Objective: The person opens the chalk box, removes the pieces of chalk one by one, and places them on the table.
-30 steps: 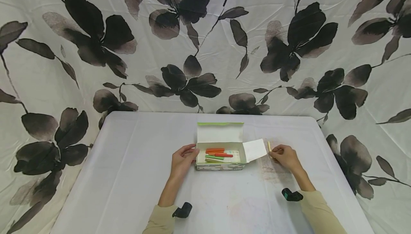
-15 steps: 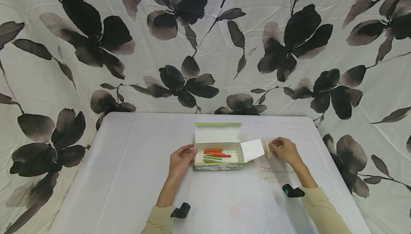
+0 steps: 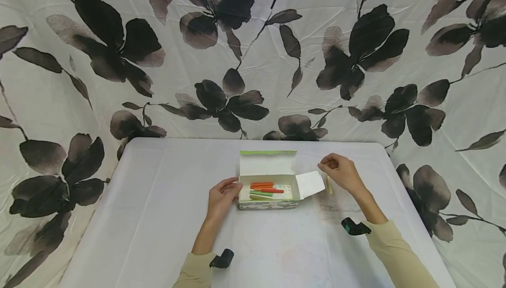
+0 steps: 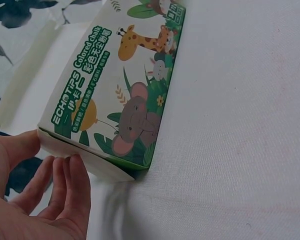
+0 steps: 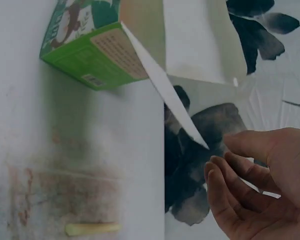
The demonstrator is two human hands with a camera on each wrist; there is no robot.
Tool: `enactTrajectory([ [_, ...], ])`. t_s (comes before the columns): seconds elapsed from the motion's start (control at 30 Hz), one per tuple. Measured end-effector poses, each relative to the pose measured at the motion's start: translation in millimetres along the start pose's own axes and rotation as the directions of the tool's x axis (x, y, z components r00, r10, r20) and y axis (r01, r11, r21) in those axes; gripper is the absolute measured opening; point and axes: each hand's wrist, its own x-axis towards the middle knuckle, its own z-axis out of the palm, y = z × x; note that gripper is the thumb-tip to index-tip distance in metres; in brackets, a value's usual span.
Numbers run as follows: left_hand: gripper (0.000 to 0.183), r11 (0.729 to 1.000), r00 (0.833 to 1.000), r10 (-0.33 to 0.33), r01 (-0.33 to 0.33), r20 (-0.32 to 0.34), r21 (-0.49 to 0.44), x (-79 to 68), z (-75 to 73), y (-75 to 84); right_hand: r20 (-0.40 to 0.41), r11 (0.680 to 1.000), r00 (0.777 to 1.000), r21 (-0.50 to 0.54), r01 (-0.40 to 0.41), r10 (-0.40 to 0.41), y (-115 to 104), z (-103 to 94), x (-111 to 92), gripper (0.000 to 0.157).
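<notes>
A cardboard chalk box (image 3: 269,206) lies on the table with its lid (image 3: 268,163) raised at the back. Several chalk sticks, orange, red (image 3: 272,190), green (image 3: 261,193) and olive, lie inside. My left hand (image 3: 222,198) holds the box's left end, thumb at the top corner and fingertips against the white end flap (image 4: 90,160). My right hand (image 3: 341,171) hovers above and right of the outspread right flap (image 3: 310,184), holding nothing, with a gap between thumb and fingers. A pale yellow chalk stick (image 5: 92,229) lies on the table below that hand.
A white cloth covers the table (image 3: 170,182), with a reddish-brown chalk smudge (image 5: 55,195) around the yellow stick. Behind the table's far edge hangs a floral curtain (image 3: 296,59). Black cameras sit on the left wrist (image 3: 222,258) and right wrist (image 3: 355,226).
My right hand has let go of the yellow chalk stick, leaving it on the table, and has moved up and left toward the right flap. The left hand stays at the box.
</notes>
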Motion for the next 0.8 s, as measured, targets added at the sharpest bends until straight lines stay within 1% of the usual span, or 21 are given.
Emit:
enactTrajectory([
  [0.03, 0.036, 1.000, 1.000, 0.004, -0.004, 0.001, -0.003, 0.0, -0.3, 0.3, 0.002, 1.000, 1.000, 0.000, 0.007, -0.007, -3.3, 1.8, 1.4, 0.019],
  [0.07, 0.036, 1.000, 1.000, 0.004, -0.004, 0.007, -0.005, -2.6, -0.7, 4.9, 0.003, 1.000, 1.000, 0.000, 0.013, -0.013, -6.7, 3.7, 2.7, 0.019],
  [0.2, 0.038, 1.000, 1.000, 0.009, -0.009, 0.013, -0.018, -2.3, -1.6, 7.0, -0.003, 0.999, 0.999, 0.006, 0.053, -0.053, -18.3, 13.7, 6.5, 0.016],
  [0.27, 0.038, 1.000, 1.000, 0.008, -0.008, 0.012, -0.019, -2.3, -2.1, 7.3, -0.002, 0.997, 0.997, 0.012, 0.074, -0.074, -23.3, 20.1, 7.8, 0.015],
  [0.3, 0.038, 1.000, 1.000, 0.010, -0.010, 0.008, -0.022, 0.1, -2.0, 3.3, 0.001, 0.996, 0.996, 0.015, 0.085, -0.085, -25.3, 23.5, 8.5, 0.015],
  [0.47, 0.037, 0.999, 1.000, 0.007, -0.007, -0.002, -0.032, 0.0, -2.2, 2.1, 0.053, 0.990, 0.989, 0.043, 0.133, -0.135, -33.8, 39.8, 9.8, 0.014],
  [0.63, 0.038, 0.999, 1.000, 0.006, -0.006, -0.003, -0.033, -0.3, -0.7, 1.0, 0.123, 0.975, 0.970, 0.105, 0.198, -0.210, -39.5, 54.0, 7.5, 0.014],
  [0.8, 0.036, 1.000, 1.000, 0.003, -0.003, -0.009, -0.012, -1.0, 0.1, -0.1, 0.200, 0.961, 0.944, 0.148, 0.235, -0.262, -40.3, 70.2, 5.0, 0.016],
])
